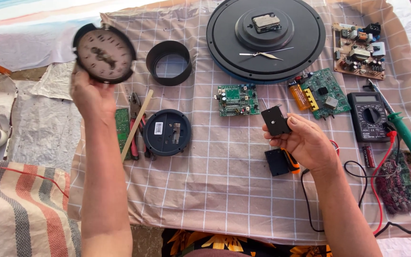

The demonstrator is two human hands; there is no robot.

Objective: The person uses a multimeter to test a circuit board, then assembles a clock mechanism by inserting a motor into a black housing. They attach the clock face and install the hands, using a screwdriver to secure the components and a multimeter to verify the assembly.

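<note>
1. Checked cloth point(224, 190), beige with a white grid, covered the work surface; striped woven sacking point(20, 209) lay past its left edge.
2. Landmark: the large black round clock back point(266, 40) lay at the top centre of the cloth, with a metal movement at its hub and loose clock hands point(262, 54) on its lower part.
3. The left hand point(91, 93) was raised well left of the landmark. Its fingers were clamped on the lower rim of a small round clock dial point(104, 54), which was blurred and tilted toward the camera.
4. The right hand point(305, 143) was below the landmark. Thumb and fingers were pinched together on a small black square module point(276, 120), held above the cloth.
5. A black ring point(169, 63) lay just left of the landmark; a small round black back cover point(167, 132) lay below the ring, and pliers point(135, 124) with a pale stick across them lay to that cover's left.
6. A green circuit board point(237, 100) lay directly below the landmark; a second green board point(324, 93) lay below and to its right.
7. A brown circuit board point(359, 50) lay just right of the landmark.
8. A black multimeter point(368, 116) and a green-handled soldering iron point(403, 131) lay well to the lower right of the landmark.
</note>
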